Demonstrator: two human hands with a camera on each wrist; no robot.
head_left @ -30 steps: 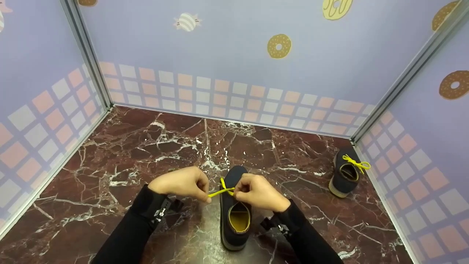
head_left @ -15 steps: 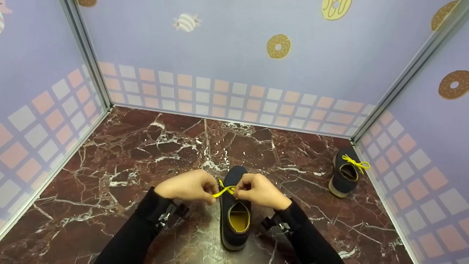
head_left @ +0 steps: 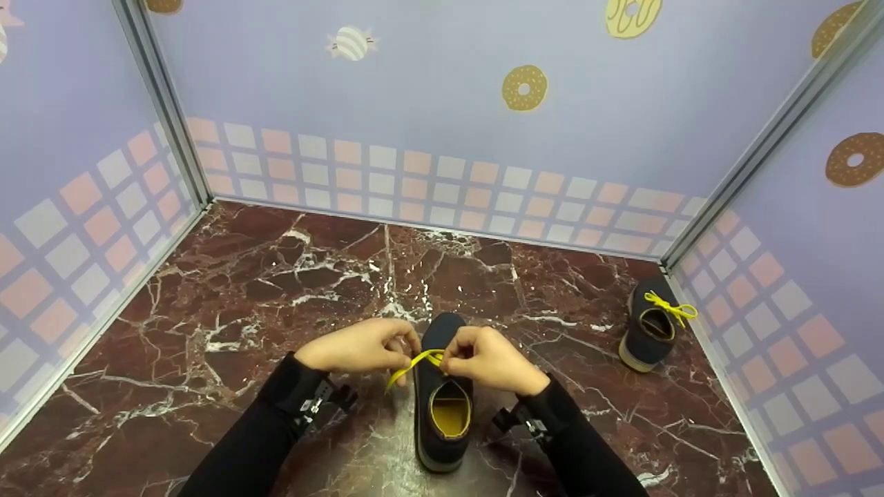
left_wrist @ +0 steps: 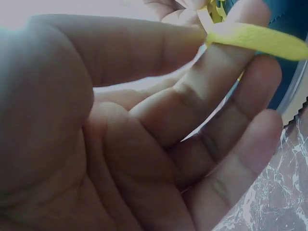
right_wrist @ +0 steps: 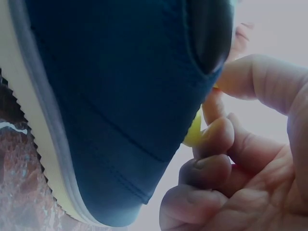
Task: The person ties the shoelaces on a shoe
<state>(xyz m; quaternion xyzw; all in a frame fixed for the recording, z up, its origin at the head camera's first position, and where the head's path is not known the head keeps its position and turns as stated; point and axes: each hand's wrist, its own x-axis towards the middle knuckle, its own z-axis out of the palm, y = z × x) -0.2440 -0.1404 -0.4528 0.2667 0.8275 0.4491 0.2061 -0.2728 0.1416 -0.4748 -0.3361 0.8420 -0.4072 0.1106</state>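
A dark blue shoe [head_left: 442, 449] with a yellow lining stands on the floor, toe pointing away from me. Its yellow lace [head_left: 420, 357] arches left from the shoe's front, and the loose end droops below my left hand [head_left: 362, 348]. In the left wrist view the thumb presses the lace [left_wrist: 260, 39] against a finger, and a flat length of it crosses that finger. My right hand [head_left: 494, 362] pinches the lace close over the shoe's upper. The right wrist view shows its fingers [right_wrist: 214, 137] curled beside the shoe [right_wrist: 110, 96]; a bit of yellow lace [right_wrist: 194, 132] shows there.
A second dark shoe [head_left: 649, 345] stands at the right near the wall, its yellow lace [head_left: 666, 305] in a bow. Lilac panels [head_left: 442, 103] with metal corner posts [head_left: 760, 152] enclose the reddish-brown marbled floor [head_left: 331, 276] at the back and both sides.
My left hand has moved right, closer to the shoe. The lace, earlier stretched out to the left, now curves with its end hanging down. My right hand has stayed nearly still.
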